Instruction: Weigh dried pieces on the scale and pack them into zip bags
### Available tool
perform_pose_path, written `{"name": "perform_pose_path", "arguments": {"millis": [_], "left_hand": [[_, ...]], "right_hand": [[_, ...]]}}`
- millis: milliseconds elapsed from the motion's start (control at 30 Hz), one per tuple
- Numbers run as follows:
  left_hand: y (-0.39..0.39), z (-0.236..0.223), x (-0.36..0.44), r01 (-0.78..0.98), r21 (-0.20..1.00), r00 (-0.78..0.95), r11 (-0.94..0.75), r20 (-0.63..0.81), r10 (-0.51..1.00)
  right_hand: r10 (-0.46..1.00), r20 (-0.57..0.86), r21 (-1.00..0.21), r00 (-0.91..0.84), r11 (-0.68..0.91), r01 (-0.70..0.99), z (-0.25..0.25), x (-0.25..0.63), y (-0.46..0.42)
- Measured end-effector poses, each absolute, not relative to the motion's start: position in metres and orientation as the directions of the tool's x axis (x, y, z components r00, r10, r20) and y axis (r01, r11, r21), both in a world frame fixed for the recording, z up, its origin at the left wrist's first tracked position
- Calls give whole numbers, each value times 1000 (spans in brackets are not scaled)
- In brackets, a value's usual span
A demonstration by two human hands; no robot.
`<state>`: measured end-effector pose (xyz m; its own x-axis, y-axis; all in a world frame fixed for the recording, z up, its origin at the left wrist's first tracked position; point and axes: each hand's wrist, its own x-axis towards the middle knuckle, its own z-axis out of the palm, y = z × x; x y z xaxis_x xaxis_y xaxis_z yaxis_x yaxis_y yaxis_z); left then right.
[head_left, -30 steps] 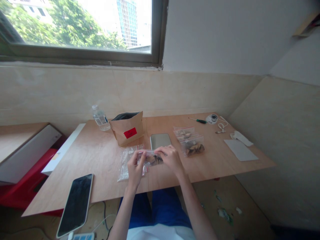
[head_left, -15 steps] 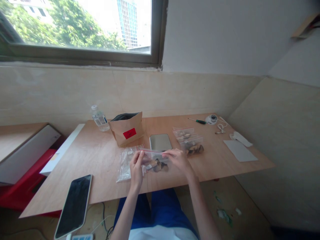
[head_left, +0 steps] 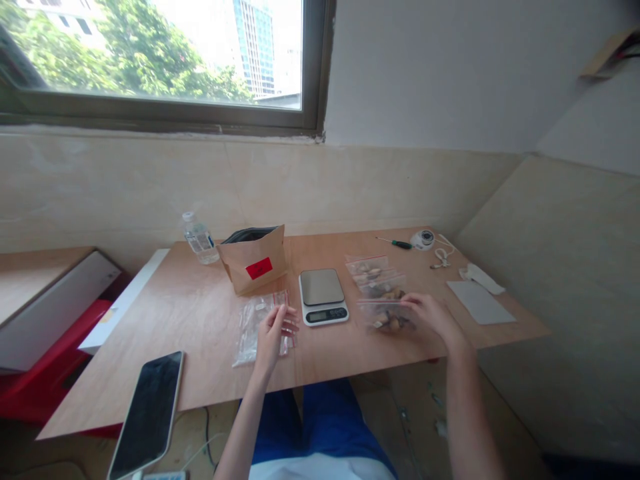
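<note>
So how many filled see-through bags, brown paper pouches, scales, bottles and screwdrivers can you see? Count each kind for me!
Filled clear bags: 3 (the right hand pinches the nearest)
Brown paper pouch: 1
Scale: 1
Bottle: 1
Screwdriver: 1
Total: 7

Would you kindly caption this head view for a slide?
Right hand holds a filled clear bag beside a digital scale.
</note>
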<state>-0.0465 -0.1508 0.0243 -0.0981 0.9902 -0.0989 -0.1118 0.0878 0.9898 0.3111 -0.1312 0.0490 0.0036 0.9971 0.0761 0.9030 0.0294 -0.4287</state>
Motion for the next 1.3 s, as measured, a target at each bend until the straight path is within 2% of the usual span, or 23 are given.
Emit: {"name": "perform_pose_path", "arguments": {"millis": [100, 200, 333, 433, 500, 600, 700, 767, 867, 933, 1000, 1067, 1133, 1233, 1300], "left_hand": [[-142, 24, -57, -17, 1000, -216, 5, -8, 976], [-127, 37, -68, 211, 967, -394, -142, 217, 893], [-92, 77, -87, 545, 807, -566, -226, 553, 612], [-58, 103, -103, 678, 719, -593, -154, 659, 462], [-39, 111, -113, 703, 706, -589, -85, 645, 487], [-28, 112, -126, 634, 771, -541, -60, 497, 678], [-42, 110, -131, 594, 801, -453, -70, 406, 794], [-60, 109, -129, 616, 784, -389, -81, 392, 834], [-87, 106, -122, 597, 795, -295, -113, 348, 890], [-101, 101, -118, 559, 819, -248, -130, 315, 916], [-111, 94, -116, 531, 834, -231, -147, 310, 922], [-117, 87, -115, 503, 851, -270, -152, 322, 907], [-122, 80, -113, 482, 864, -331, -146, 334, 883], [-129, 70, -104, 477, 868, -362, -142, 341, 868], [-135, 63, -95, 481, 865, -353, -144, 341, 871]], "right_hand": [[920, 312, -208, 236, -176, 962, 28, 309, -135], [817, 454, -221, 355, -282, 933, -1, 285, -144], [823, 372, -342, 430, -309, 887, -38, 252, -153], [878, 282, -359, 387, -277, 891, -54, 247, -151], [914, 239, -358, 328, -232, 905, -58, 252, -146], [934, 204, -375, 294, -203, 904, -50, 259, -139], [932, 258, -439, 255, -122, 890, -21, 243, -135], [931, 342, -513, 125, 74, 855, 10, 215, -136], [888, 409, -617, -209, 438, 655, 62, 155, -139], [805, 440, -608, -399, 594, 527, 88, 114, -141], [723, 482, -525, -495, 690, 497, 99, 81, -139], [683, 457, -402, -571, 731, 552, 96, 57, -134], [719, 358, -327, -595, 694, 642, 85, 42, -126], [820, 193, -331, -538, 571, 751, 71, 27, -108], [830, 179, -365, -528, 554, 748, 66, 17, -94]]}}
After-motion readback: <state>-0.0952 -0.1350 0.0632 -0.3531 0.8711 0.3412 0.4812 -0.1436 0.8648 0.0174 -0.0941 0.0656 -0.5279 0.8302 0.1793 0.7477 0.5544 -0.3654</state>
